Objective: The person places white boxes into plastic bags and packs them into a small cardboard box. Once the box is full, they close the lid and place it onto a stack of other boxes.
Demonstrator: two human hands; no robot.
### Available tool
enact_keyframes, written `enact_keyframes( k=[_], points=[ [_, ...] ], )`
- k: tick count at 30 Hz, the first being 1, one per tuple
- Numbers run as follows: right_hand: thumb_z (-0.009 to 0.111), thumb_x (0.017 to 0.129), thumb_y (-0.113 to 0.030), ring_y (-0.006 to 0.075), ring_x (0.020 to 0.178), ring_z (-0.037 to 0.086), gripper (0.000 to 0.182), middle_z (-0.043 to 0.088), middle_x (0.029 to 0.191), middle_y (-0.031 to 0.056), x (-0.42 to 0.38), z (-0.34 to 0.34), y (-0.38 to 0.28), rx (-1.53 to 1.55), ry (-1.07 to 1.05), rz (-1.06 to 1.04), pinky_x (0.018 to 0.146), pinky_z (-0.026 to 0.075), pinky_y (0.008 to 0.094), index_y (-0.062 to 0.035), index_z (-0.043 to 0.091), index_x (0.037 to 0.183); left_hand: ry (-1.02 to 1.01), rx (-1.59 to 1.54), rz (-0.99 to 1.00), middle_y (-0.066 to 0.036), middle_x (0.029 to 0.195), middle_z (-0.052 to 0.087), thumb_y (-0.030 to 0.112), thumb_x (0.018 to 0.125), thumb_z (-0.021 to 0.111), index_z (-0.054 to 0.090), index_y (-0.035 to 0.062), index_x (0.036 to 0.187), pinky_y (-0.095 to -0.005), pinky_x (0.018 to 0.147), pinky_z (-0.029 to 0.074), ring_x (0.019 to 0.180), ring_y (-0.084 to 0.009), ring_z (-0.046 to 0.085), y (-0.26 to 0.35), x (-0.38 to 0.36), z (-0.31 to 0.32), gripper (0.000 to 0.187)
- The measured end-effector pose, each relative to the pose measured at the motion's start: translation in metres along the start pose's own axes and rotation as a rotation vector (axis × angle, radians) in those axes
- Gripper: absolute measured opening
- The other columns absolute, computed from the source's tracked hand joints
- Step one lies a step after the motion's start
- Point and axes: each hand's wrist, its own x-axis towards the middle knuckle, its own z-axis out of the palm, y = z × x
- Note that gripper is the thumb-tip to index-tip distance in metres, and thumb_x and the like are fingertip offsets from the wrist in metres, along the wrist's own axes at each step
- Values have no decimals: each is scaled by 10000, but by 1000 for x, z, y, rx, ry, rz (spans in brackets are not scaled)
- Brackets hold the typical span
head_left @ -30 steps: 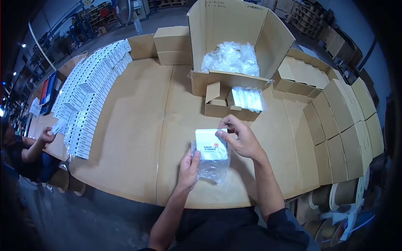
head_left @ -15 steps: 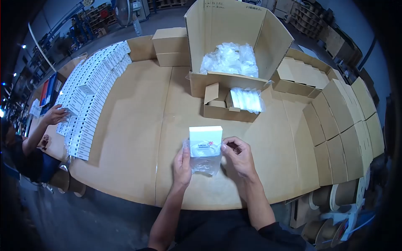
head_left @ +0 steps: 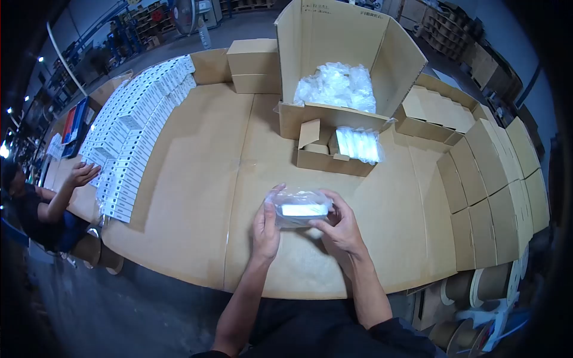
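A small white box (head_left: 304, 210) in a clear plastic bag (head_left: 292, 223) is held up between my two hands, its narrow side toward me. My left hand (head_left: 266, 230) grips the bagged box at its left end. At the right end, my right hand (head_left: 341, 225) closes on it with thumb and fingers. Beyond my hands stands an open brown carton (head_left: 334, 164), with several bagged white boxes (head_left: 358, 145) standing in its right part. Behind that carton, a large open cardboard box (head_left: 331, 118) holds a heap of clear plastic bags (head_left: 337, 86).
Rows of stacked white boxes (head_left: 134, 125) line the left side. Another person's hand (head_left: 83, 174) is near them. Closed brown cartons (head_left: 483, 197) are stacked on the right, and more cartons (head_left: 253, 65) stand at the back. Cardboard (head_left: 191, 197) covers the table.
The white box was upright with its printed face toward me; now it is tipped, showing a narrow side inside the bag. The other person's hand has come away from the white stack.
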Motion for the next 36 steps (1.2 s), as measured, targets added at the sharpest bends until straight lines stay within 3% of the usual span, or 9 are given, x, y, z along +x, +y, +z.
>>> enact_keyframes(
  k=[7,13,14,17,23,27,31,32,36],
  points=[
    [766,862,49,173,1102,664,419,717,1161,107,3,4,13,-240,169,-203,985,521,309,24,650,1263,115,321,154,-186,1607,332,351,1125,417,194,4,1626,-408,1141,411,1445,-277,423,-4,-11,22,649],
    [750,882,62,158,1090,647,348,702,1167,95,5,4,7,-354,7,-172,982,511,307,40,671,1220,172,272,92,-136,1335,595,200,1094,519,538,-30,1413,-323,938,535,1192,-211,602,-5,-4,31,394],
    [734,913,35,154,1090,646,321,710,1178,109,4,4,3,-326,-9,-146,977,512,307,43,668,1228,204,216,52,-103,1271,637,181,1083,552,618,-30,1283,-319,920,536,1104,-165,622,-4,-4,32,298],
    [738,935,-26,140,958,681,246,761,1081,96,6,9,7,-103,39,-156,890,540,283,36,725,1172,207,67,-5,-78,1186,674,188,1079,572,636,-21,1232,-291,872,537,1000,-118,633,2,-3,34,266],
    [716,985,-106,124,968,669,206,767,1036,122,7,11,10,-62,209,7,890,537,264,55,760,1104,191,66,-130,-51,1003,710,180,1073,590,654,-25,1213,-254,834,536,885,-87,647,-4,-3,21,256],
    [680,1013,-125,142,1066,671,277,721,1211,193,8,19,2,-198,351,-62,944,529,290,27,712,1243,275,44,-181,-42,977,707,166,1070,591,645,10,1295,-234,747,547,867,-62,640,8,2,32,279],
    [716,947,-84,261,1149,680,326,671,1335,200,2,5,-6,-399,20,-412,1010,511,360,-16,715,1266,307,23,-224,-18,905,680,147,1066,590,622,45,1350,-212,654,536,824,-42,625,19,3,36,303],
    [764,881,-73,325,1109,694,340,708,1270,180,-2,-2,-4,-478,-57,-299,1044,487,409,-52,750,1220,298,26,-212,-12,889,672,144,1065,590,616,51,1357,-207,635,533,813,-39,621,18,3,34,307],
    [808,787,-4,301,1008,717,402,768,1098,158,5,-8,-16,-757,-208,-240,999,515,394,-53,766,1184,189,76,-191,-4,856,652,127,1071,568,558,50,1409,-235,697,556,810,-50,611,11,4,25,348]
  ],
)
